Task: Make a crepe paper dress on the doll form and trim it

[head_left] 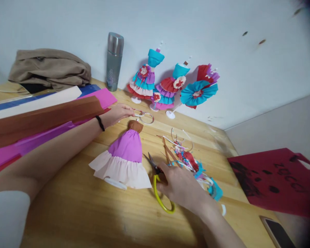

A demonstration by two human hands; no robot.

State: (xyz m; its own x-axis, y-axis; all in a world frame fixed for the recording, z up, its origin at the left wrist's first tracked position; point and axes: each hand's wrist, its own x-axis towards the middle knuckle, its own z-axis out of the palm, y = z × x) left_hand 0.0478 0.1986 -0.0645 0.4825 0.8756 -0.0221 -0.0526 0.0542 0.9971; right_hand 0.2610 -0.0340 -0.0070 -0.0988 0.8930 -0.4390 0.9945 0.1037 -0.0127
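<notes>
My left hand (120, 113) reaches to the middle of the table, its fingertips closed at the edge of a thin roll of tape (138, 114). A second ring-shaped roll (147, 118) lies against it. My right hand (179, 186) is around the middle of a pair of scissors (163, 201) with yellow handles, the dark blades slightly apart and pointing up and left. Between my hands lies a small paper dress (126, 146) on a doll stand, with a brown top, purple skirt and pale pink ruffle. Its white round base shows at the hem.
Behind stand several dressed stands (155, 74) in blue, red and purple paper, beside a grey flask (114, 63). Paper scraps (188, 158) lie at the right. Crepe paper sheets (49, 115) and a brown cloth (50, 69) are at the left. A phone (277, 232) lies front right, near a red bag (274, 182).
</notes>
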